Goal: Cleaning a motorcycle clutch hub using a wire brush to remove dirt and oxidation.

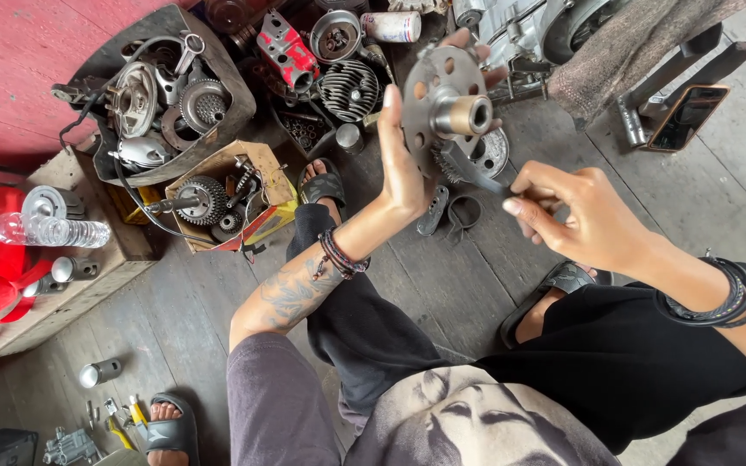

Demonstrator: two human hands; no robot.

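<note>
Metal disc, round and drilled with holes, sits gripped in your left hand. Your right hand pinches a dark bristled brush against its brass-coloured hub.

One head-worn camera looks steeply down, close over the lap and wooden floor.

Left forearm bare with a dark tattoo; beaded bracelets in black and red at the wrist. Right wrist carries stacked black bands, 1 beaded. Dull purple short sleeves, shirt front with a pale printed graphic. Black trousers. Black slide sandals on both feet.
</note>
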